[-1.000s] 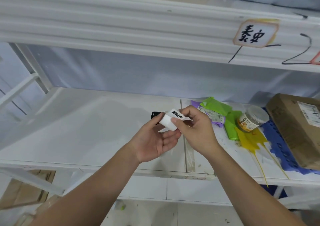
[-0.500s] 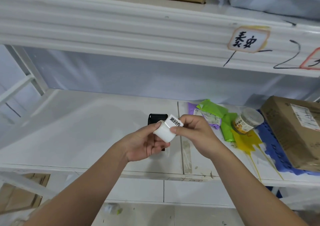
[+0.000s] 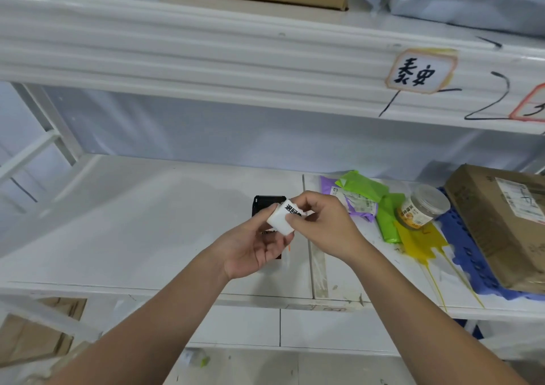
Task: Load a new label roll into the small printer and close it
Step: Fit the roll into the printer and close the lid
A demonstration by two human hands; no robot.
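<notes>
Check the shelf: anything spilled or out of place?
Yes. Right of the hands, a jar lies tipped among green bags, with a yellow patch below it running in streaks to the shelf edge. It looks like a spill or stain.

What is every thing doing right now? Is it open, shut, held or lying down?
label roll: held up by both hands, printed end peeled out.
left hand: gripping the roll from below.
right hand: pinching the roll's label end.
black printer: lying on the shelf, mostly hidden behind the hands; open or shut unclear.
jar: lid on, tipped over.
cardboard box: closed.
</notes>
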